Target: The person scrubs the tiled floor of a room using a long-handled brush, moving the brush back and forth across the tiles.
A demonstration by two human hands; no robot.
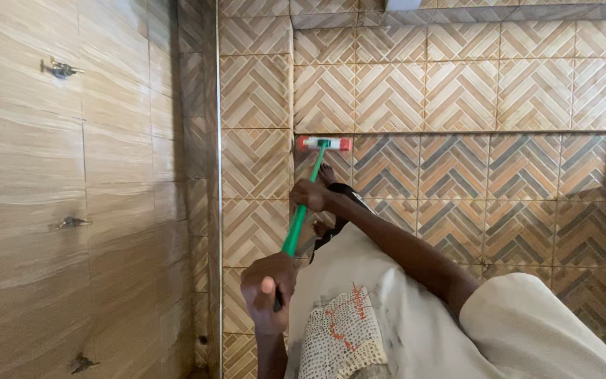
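I hold a long-handled brush with a green pole (296,223) in both hands. My left hand (269,289) grips the near end of the pole. My right hand (310,194) grips it further down, arm stretched out. The brush head (325,143), white with red ends, rests on the herringbone-tiled floor (499,175) next to the corner of a wall. One bare foot (326,173) shows just beyond my right hand. My pale garment (380,309) fills the lower middle of the view.
A beige tiled wall (71,210) runs along the left, with small metal fittings (61,69) on it. A lighter band of patterned tiles (457,91) lies beyond the brush head. A dark shadow falls at the right edge.
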